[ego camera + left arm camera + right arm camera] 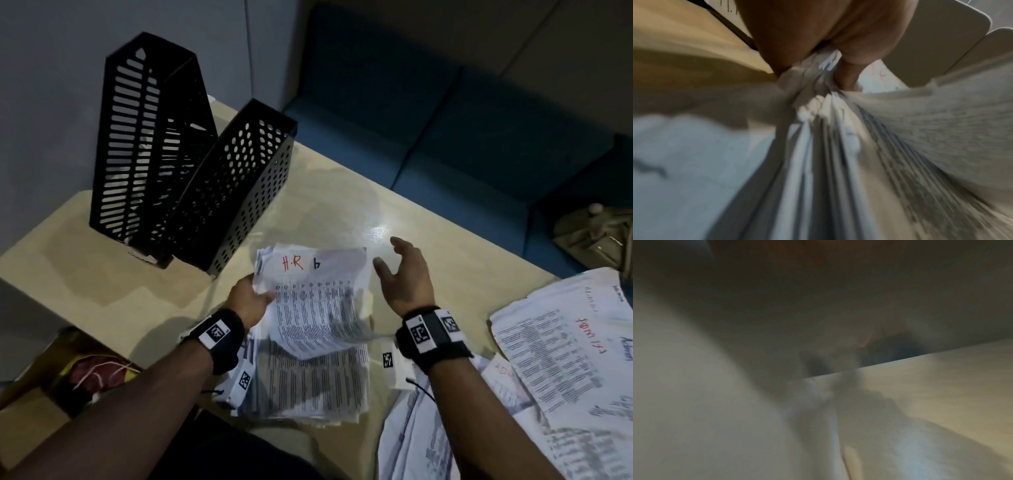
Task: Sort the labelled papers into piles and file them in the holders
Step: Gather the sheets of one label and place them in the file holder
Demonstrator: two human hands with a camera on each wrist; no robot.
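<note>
Head view, looking down on a beige table (428, 240) in dim light. Left hand (248, 301) gripping the left edge of a sheaf of printed papers (318, 301), thumb on top and fingers tucked beneath, lifting the sheaf so its near end bows above the table. Top sheet marked "H.R" in red (293, 263), with a dark handwritten mark beside it and columns of small print below. Under the lifted sheaf, a flat pile of printed sheets (318, 387) lying on the table near the front edge.

Right hand (404, 277) held just right of the sheaf, palm turned toward it, fingers spread and loosely curved, holding nothing and not touching the paper. Black bands with square coded tags on both wrists.

Behind the sheaf, two black metal file holders standing side by side and touching: a taller slotted holder (137, 144) on the left, with some paper visible through its slots, and a round-hole perforated holder (246, 181) on the right, its near corner just beyond the sheaf's top edge.

At far right, a loose heap of more labelled papers (565, 359) with red and blue handwriting, well apart from the holders. Beyond the table, a blue sofa (445, 120).

Left wrist view: blurred, thumb (849, 76) pressed onto fanned paper edges (828, 146). Right wrist view: too blurred to make out the fingers
</note>
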